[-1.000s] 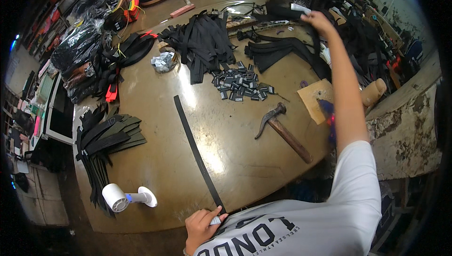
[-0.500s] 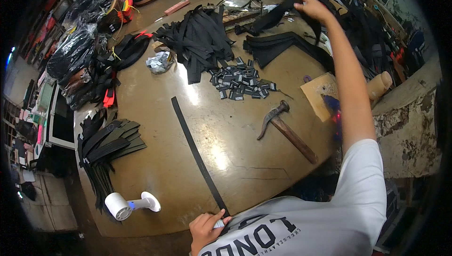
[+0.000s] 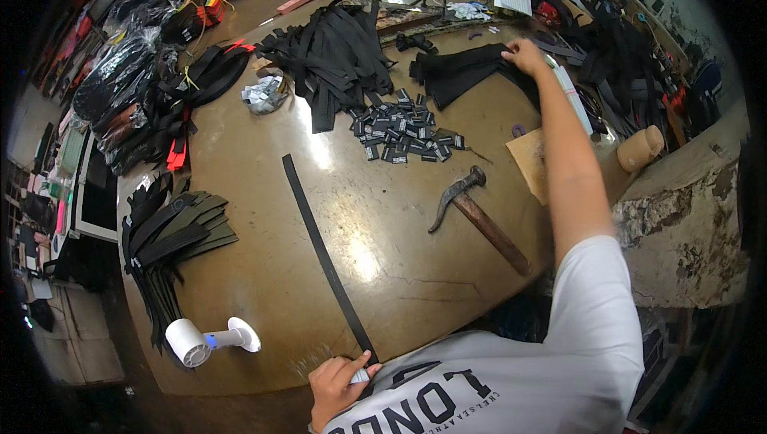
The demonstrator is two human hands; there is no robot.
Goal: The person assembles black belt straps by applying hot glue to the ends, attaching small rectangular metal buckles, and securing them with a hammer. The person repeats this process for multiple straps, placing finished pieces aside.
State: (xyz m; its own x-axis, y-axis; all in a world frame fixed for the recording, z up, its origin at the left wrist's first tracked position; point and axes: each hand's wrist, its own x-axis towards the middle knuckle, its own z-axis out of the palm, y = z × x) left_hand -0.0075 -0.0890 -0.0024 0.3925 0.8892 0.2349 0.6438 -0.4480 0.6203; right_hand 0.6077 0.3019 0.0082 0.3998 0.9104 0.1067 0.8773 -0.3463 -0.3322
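Note:
A long black strap [image 3: 323, 256] lies across the brown table [image 3: 264, 274], running from the middle toward the near edge. My left hand [image 3: 335, 382] sits at the strap's near end, fingers closed on a small pale tool against it. My right hand [image 3: 526, 56] is stretched far out at the back right, fingers closed on the edge of a pile of black straps [image 3: 459, 75].
A claw hammer [image 3: 478, 214] lies right of the strap. Several small black and white tags [image 3: 403, 132] are heaped in the middle. More black strap piles [image 3: 335, 55] lie at the back and left [image 3: 172, 234]. A white handheld fan [image 3: 204, 340] rests near the front edge.
My right arm has drawn back toward me from the far back, now on the black strap pile. My left hand stays at the strap's near end.

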